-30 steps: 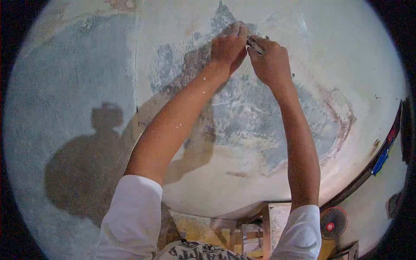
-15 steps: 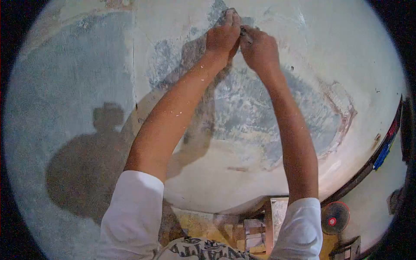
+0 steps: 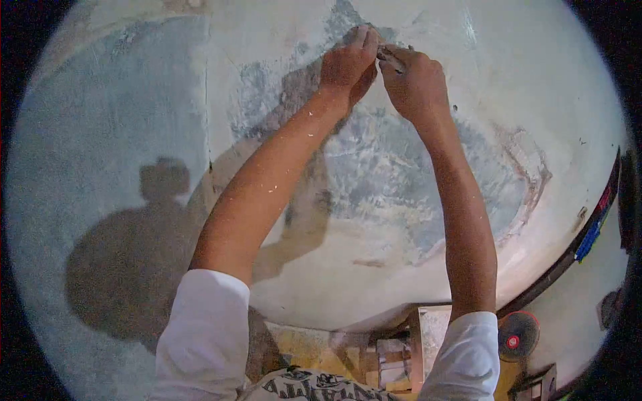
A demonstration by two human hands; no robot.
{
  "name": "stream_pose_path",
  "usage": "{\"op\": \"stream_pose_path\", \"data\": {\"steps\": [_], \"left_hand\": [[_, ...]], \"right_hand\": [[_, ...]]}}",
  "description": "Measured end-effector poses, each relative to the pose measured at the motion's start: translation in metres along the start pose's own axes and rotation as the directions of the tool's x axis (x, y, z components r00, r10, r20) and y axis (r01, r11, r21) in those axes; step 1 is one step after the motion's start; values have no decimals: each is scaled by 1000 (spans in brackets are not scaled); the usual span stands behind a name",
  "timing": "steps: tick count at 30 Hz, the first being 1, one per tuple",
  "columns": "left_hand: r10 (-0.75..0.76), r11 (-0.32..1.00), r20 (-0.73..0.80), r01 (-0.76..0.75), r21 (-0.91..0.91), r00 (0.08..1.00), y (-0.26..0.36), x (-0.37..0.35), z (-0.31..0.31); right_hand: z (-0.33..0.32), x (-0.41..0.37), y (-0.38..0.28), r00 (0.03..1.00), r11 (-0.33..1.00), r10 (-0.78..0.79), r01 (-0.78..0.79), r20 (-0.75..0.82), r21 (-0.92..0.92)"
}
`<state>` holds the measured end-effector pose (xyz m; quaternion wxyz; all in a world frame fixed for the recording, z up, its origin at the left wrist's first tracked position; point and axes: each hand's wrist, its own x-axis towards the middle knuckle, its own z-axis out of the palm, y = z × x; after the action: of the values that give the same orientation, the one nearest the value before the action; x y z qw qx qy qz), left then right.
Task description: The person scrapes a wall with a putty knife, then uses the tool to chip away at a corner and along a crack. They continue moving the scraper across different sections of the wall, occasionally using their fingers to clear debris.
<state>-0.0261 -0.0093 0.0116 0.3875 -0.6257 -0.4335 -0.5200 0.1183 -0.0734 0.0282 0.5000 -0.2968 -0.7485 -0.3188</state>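
Where the two arms reach up and draw together high on the wall [image 3: 354, 281], the right hand [image 3: 416, 83] is closed around a narrow, grey-smeared tool [image 3: 392, 62], which slants toward the left hand [image 3: 348, 65]. The left hand has its fingers extended and laid close together at the wall, just beside the tool's near end; whether it also grips the tool cannot be told, as its palm side is hidden. Behind and below the hands spreads a mottled blue-grey patch [image 3: 381, 174], its upper tip showing just above the left fingertips. A rough, reddish-brown broken edge [image 3: 535, 174] curves down to the right of the hands, and a thin vertical crack [image 3: 208, 120] runs to their left. Lower left of the hands falls a rounded shadow [image 3: 124, 267] (with a boxy shape on top). Pale flecks [image 3: 271, 188] dot the left forearm, and both arms come out of white sleeves [image 3: 206, 314].

Far below the hands, the shirt front [image 3: 321, 386] carries dark, letter-like print, cut off by the bottom edge and too distorted to read. Well below the right hand, beyond its sleeve, a round fan [image 3: 518, 334] has a red rim and a red centre; a blue object [image 3: 588, 240] lies farther up at the right, along a dark strip [image 3: 555, 273]. No brand or label is legible.
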Motion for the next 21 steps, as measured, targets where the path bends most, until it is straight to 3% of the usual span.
{"op": "stream_pose_path", "data": {"steps": [1, 4, 7, 13, 16, 19, 21], "left_hand": [[-10, 1000, 15, 10, -6, 1000, -1, 2, -1], [188, 982, -215, -176, 73, 958, -7, 0, 4], [176, 983, -147, -166, 80, 973, -5, -3, 3], [159, 983, -151, -143, 116, 976, -7, 0, 11], [11, 1000, -2, -11, 27, 1000, -1, -2, 3], [203, 971, -166, -176, 159, 965, -16, 8, 12], [153, 982, -125, -137, 129, 980, -14, 9, 15]], "right_hand": [[-1, 5, -3, 999, 999, 32, -32, 21, -15], [-3, 4, -4, 991, 993, 114, -111, 71, -36], [0, -4, -4, 995, 996, 88, -88, 50, -8], [6, -2, 8, 1000, 1000, -4, 4, -16, -19], [13, -3, 4, 997, 1000, -28, 29, -69, 2], [5, 10, -1, 1000, 999, 0, -1, -13, -55], [-1, 11, 4, 999, 998, 35, -34, 12, -43]]}}
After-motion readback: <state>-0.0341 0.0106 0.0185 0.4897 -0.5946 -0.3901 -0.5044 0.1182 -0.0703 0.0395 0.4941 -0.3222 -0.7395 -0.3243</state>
